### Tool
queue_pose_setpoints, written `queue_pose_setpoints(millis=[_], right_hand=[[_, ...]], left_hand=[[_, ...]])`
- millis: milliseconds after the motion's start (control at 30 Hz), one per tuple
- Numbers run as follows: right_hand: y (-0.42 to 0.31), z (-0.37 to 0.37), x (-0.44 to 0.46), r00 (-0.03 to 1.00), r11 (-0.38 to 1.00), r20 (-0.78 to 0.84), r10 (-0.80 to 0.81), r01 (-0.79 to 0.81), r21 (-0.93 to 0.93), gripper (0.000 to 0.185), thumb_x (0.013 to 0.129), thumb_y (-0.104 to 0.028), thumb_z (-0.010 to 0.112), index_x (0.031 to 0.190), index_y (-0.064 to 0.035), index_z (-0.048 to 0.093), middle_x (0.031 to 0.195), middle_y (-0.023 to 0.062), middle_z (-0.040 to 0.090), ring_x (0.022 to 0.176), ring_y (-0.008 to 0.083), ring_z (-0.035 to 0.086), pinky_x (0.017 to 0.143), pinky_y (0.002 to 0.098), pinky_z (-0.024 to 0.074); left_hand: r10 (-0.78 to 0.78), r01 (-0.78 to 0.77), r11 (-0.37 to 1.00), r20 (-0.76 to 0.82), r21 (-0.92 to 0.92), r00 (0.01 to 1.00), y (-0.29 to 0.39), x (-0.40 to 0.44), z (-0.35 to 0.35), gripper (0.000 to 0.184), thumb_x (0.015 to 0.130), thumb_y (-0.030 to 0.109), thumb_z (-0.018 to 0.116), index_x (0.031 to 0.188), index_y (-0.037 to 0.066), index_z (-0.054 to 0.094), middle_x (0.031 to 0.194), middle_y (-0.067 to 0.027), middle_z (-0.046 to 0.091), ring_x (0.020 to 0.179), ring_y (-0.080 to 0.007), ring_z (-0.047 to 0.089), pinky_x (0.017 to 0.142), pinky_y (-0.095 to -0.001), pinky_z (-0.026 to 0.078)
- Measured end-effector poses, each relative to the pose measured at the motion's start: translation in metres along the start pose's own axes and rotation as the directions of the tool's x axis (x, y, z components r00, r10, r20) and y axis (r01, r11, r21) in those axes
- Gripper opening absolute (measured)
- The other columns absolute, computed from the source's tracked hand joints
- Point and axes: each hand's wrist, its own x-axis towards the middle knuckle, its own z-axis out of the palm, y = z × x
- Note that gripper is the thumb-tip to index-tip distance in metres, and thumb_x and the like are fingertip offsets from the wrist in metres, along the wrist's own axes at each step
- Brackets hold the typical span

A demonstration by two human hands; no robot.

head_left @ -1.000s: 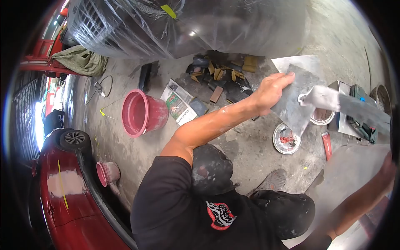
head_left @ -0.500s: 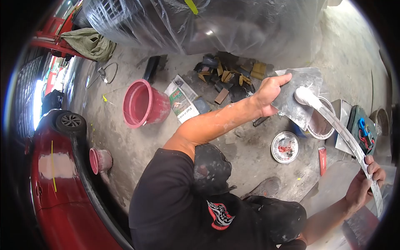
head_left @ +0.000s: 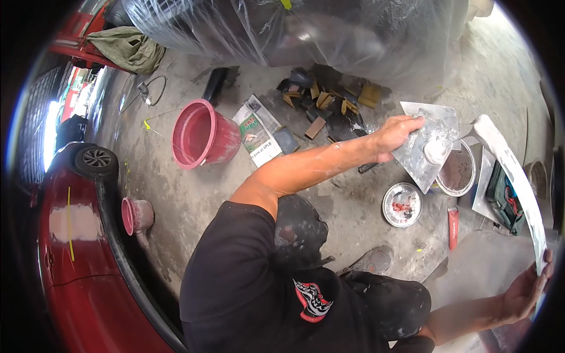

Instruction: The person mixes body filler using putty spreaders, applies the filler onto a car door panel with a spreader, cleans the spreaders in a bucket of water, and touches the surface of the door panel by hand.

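My left hand (head_left: 395, 138) is closed on the edge of a flat grey metal plate (head_left: 419, 154). A round dollop of pale paste (head_left: 435, 151) sits on the plate. At the far right my right hand (head_left: 528, 288) grips the lower end of a long, curved, paste-coated strip (head_left: 518, 176). The strip's upper end, smeared with paste, is just right of the plate, and a thin strand seems to run between them. Under and beside the plate stands an open can (head_left: 458, 170) with pale residue inside. A round lid (head_left: 402, 206) with red and white smears lies on the floor.
A red tube (head_left: 452, 228) lies right of the lid, and a green tool case (head_left: 503, 200) stands beyond. Left are a large red bucket (head_left: 203, 135), newspaper (head_left: 258, 138) and a small bucket (head_left: 137, 216). Scraps and blocks (head_left: 326, 100) lie ahead, below plastic sheeting (head_left: 353, 41). A red car (head_left: 88, 259) is left.
The strip has moved off the plate to the right, leaving a dollop of paste on it. My right hand has shifted lower and farther right. My left hand still holds the plate.
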Motion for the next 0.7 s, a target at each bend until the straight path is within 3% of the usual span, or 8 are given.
queue_pose_setpoints(millis=[133, 233, 300, 367, 400, 533, 600, 700], right_hand=[[-0.003, -0.041, 0.003, 0.987, 0.999, -0.150, -0.051, 0.050, -0.009, 0.041, 0.096, -0.018, 0.041, 0.120, 0.0136, 0.053, 0.131, 0.0242, 0.050, 0.129, 0.0333, 0.042, 0.113, 0.0441, 0.0239], [-0.026, 0.129, 0.019, 0.767, 0.953, -0.641, -0.019, 0.207, 0.219, 0.017, 0.086, -0.011, 0.061, 0.093, 0.0000, 0.050, 0.096, 0.0115, 0.060, 0.091, 0.0272, 0.060, 0.079, 0.0411, 0.0501], [-0.010, 0.064, 0.009, 0.974, 0.961, -0.134, -0.183, 0.149, -0.233, 0.024, 0.082, -0.003, 0.062, 0.103, 0.0023, 0.052, 0.103, 0.0148, 0.061, 0.100, 0.0301, 0.060, 0.088, 0.0447, 0.0483], [0.046, -0.044, 0.006, 0.929, 0.907, -0.313, 0.196, -0.293, -0.302, 0.038, 0.096, -0.018, 0.048, 0.121, 0.0099, 0.055, 0.122, 0.0200, 0.058, 0.117, 0.0249, 0.053, 0.109, 0.0382, 0.0331], [0.060, -0.007, 0.003, 0.992, 0.885, -0.057, 0.116, -0.129, -0.447, 0.033, 0.096, -0.015, 0.050, 0.120, 0.0069, 0.057, 0.115, 0.0176, 0.062, 0.111, 0.0235, 0.057, 0.105, 0.0363, 0.0389], [0.177, 0.021, 0.010, 0.867, 0.733, -0.154, 0.474, -0.486, -0.476, 0.046, 0.091, -0.028, 0.062, 0.123, 0.0044, 0.054, 0.115, 0.0132, 0.057, 0.100, 0.0191, 0.058, 0.094, 0.0310, 0.0443], [0.194, 0.057, 0.001, 0.923, 0.704, 0.022, 0.385, -0.279, -0.653, 0.065, 0.090, -0.040, 0.061, 0.132, 0.0056, 0.044, 0.129, 0.0179, 0.050, 0.123, 0.0260, 0.044, 0.108, 0.0367, 0.0284], [0.205, 0.045, -0.010, 0.986, 0.267, 0.025, 0.162, -0.019, -0.964, 0.071, 0.092, -0.041, 0.058, 0.140, 0.0046, 0.034, 0.139, 0.0193, 0.043, 0.130, 0.0251, 0.039, 0.109, 0.0363, 0.0270]], left_hand=[[-0.038, 0.039, 0.998, 0.027, -0.057, 0.999, -0.002, -0.006, 0.014, 0.035, 0.096, 0.026, 0.050, 0.118, -0.001, 0.054, 0.109, -0.0084, 0.064, 0.095, -0.0190, 0.065, 0.085, -0.0353, 0.053], [-0.041, 0.041, 0.999, 0.021, -0.019, 0.999, -0.004, -0.008, 0.013, 0.038, 0.095, 0.029, 0.052, 0.119, -0.001, 0.054, 0.109, -0.0080, 0.064, 0.096, -0.0178, 0.064, 0.085, -0.0342, 0.053], [-0.031, 0.031, 1.000, 0.045, 0.002, 0.999, -0.005, -0.007, 0.008, 0.040, 0.095, 0.031, 0.053, 0.119, 0.000, 0.054, 0.109, -0.0086, 0.064, 0.097, -0.0172, 0.063, 0.084, -0.0337, 0.053], [-0.005, -0.003, 0.985, 0.047, 0.171, 0.999, -0.003, -0.006, 0.001, 0.042, 0.095, 0.034, 0.053, 0.119, -0.001, 0.054, 0.111, -0.0100, 0.062, 0.098, -0.0160, 0.062, 0.084, -0.0326, 0.052], [-0.019, 0.009, 0.983, 0.053, 0.184, 0.998, -0.002, -0.009, 0.003, 0.042, 0.095, 0.034, 0.053, 0.119, -0.001, 0.054, 0.111, -0.0100, 0.062, 0.098, -0.0160, 0.062, 0.084, -0.0326, 0.052], [-0.011, -0.003, 0.957, 0.047, 0.290, 0.999, 0.004, -0.018, 0.009, 0.044, 0.095, 0.036, 0.053, 0.118, -0.002, 0.054, 0.112, -0.0112, 0.062, 0.097, -0.0153, 0.062, 0.084, -0.0309, 0.052], [-0.136, 0.061, 0.917, 0.164, 0.394, 0.977, 0.004, -0.021, 0.007, 0.045, 0.097, 0.033, 0.049, 0.126, -0.001, 0.050, 0.120, -0.0101, 0.058, 0.106, -0.0147, 0.058, 0.090, -0.0301, 0.048], [-0.152, 0.012, 0.903, 0.295, 0.429, 0.943, -0.003, -0.027, 0.013, 0.046, 0.099, 0.030, 0.045, 0.136, 0.002, 0.044, 0.128, -0.0074, 0.054, 0.115, -0.0136, 0.052, 0.098, -0.0291, 0.041]])
